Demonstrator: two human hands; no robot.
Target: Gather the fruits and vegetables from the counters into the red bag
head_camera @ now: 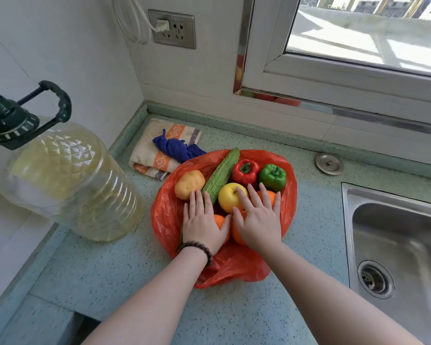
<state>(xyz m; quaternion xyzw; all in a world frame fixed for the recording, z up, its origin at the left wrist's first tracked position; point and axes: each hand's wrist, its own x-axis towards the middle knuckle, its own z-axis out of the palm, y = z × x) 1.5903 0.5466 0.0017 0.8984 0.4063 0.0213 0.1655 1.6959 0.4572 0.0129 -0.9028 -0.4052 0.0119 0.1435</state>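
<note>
The red bag (164, 215) lies spread on the counter with produce on it. A potato (189, 183), a bitter gourd (220, 175), a red pepper (245, 170), a green pepper (272, 176) and a yellow apple (230, 196) rest at its far side. Oranges (219, 221) lie partly hidden under both hands. My left hand (202, 220) lies flat with fingers spread, touching the potato and gourd. My right hand (258, 219) lies flat over the apple and an orange (270, 195). Neither hand grips anything.
A large oil jug (67, 180) with a green cap stands at the left. A folded towel (147, 155) with a blue cloth (173, 148) lies behind the bag. A steel sink (396, 235) is at the right, a round metal cap (329, 163) behind it. Wall and window bound the far side.
</note>
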